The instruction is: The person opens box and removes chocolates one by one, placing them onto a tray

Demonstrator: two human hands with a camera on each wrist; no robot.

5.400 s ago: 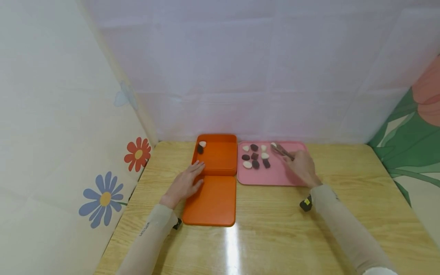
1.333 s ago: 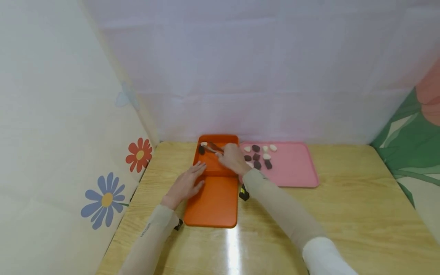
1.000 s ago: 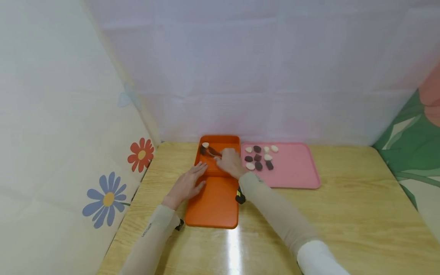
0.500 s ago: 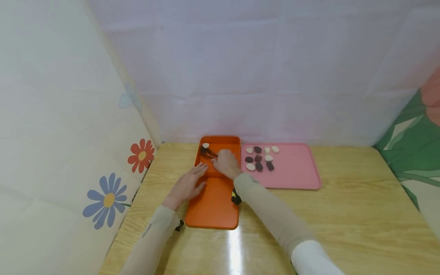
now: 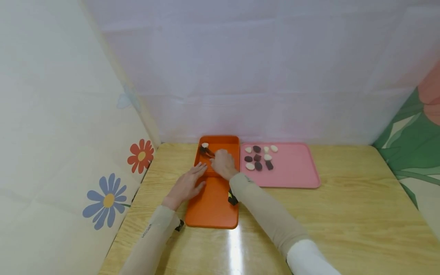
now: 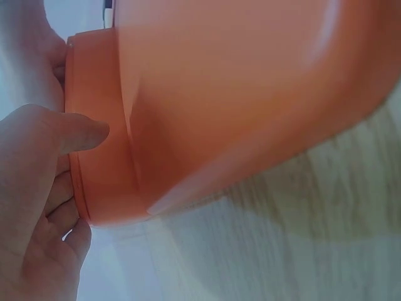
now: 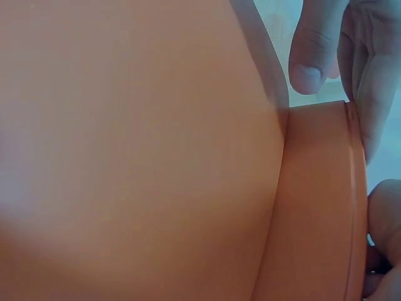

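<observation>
My right hand (image 5: 223,163) grips slim tongs (image 5: 209,153) inside the orange box (image 5: 220,139). The tongs' tips are at a dark piece (image 5: 201,149) near the box's left wall; whether they squeeze it is too small to tell. A white piece (image 5: 205,145) lies just behind the dark one. My left hand (image 5: 185,188) rests on the box's front left corner with its fingers laid straight over the rim. In the left wrist view its thumb lies by the outer front wall (image 6: 100,182). The right wrist view does not show the tongs.
A pink tray (image 5: 292,168) stands right of the box, bearing several dark and white pieces (image 5: 258,165) in rows. An orange lid (image 5: 211,206) lies in front of the box. Cloth walls (image 5: 220,76) bound the wooden table (image 5: 357,191) at the back and sides.
From the pink tray my right hand has brought the tongs over to the orange box. Within the last second it has shifted slightly left, tongs at the dark piece. My left hand has stayed put.
</observation>
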